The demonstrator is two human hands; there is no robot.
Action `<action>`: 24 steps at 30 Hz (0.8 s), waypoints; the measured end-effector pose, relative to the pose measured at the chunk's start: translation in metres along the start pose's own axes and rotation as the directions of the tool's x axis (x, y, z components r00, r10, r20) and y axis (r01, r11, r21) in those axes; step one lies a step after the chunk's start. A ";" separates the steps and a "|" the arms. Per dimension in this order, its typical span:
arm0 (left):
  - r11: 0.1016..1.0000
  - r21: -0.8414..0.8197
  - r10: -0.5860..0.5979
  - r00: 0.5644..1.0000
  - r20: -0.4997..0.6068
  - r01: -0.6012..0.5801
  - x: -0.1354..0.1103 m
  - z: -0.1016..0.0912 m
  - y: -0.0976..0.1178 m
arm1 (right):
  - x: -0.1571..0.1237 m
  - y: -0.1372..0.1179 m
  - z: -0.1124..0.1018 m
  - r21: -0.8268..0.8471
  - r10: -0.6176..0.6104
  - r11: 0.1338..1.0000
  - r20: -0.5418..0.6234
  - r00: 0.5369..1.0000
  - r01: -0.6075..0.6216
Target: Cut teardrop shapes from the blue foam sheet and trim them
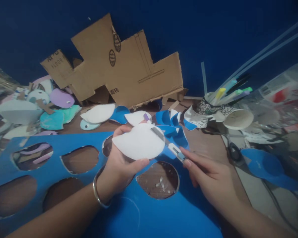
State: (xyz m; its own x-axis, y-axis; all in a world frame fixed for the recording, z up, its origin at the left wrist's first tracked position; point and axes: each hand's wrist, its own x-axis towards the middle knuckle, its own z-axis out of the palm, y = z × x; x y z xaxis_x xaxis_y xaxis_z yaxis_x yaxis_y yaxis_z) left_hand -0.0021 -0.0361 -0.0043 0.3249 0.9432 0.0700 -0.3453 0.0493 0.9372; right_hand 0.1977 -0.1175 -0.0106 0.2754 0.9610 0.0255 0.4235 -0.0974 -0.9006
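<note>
My left hand (121, 165) grips a white leaf-shaped foam piece (139, 142) by its lower and left edges, thumb on the front and fingers behind. In my right hand (208, 172) is a utility knife (176, 152), its blade out and lying across the upper right part of the white piece. Whether the blade is cutting in or only touching, I cannot tell. Under both hands lies a blue foam sheet (149, 211) with several leaf-shaped holes. Small white scraps (161, 183) lie inside the hole below the piece.
Cut cardboard (129, 66) leans on the dark blue wall. Colourful foam pieces (52, 115) pile up at the left. Blue curved offcuts (173, 132) lie behind my hands. At the right stand a patterned pen cup (206, 105), a white roll (238, 119) and scissors (234, 150).
</note>
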 end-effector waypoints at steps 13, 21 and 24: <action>1.000 -0.008 -0.024 1.000 0.017 0.024 -0.001 -0.001 0.000 | 0.001 -0.001 0.001 0.034 -0.012 0.999 -0.005 1.000 0.012; 0.999 -0.017 -0.034 0.999 0.023 0.034 -0.002 -0.001 0.001 | 0.001 0.001 -0.001 0.058 0.000 0.998 0.014 1.000 -0.001; 0.999 -0.015 -0.041 0.999 0.017 0.042 -0.002 -0.001 0.002 | 0.000 0.002 -0.001 0.071 0.016 0.997 0.021 1.000 -0.018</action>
State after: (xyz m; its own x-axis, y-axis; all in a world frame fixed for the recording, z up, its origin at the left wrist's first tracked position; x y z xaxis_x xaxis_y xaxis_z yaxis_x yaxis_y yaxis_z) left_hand -0.0039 -0.0381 -0.0030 0.3541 0.9345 0.0373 -0.3450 0.0935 0.9339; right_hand 0.1993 -0.1181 -0.0118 0.2639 0.9645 0.0017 0.3563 -0.0958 -0.9294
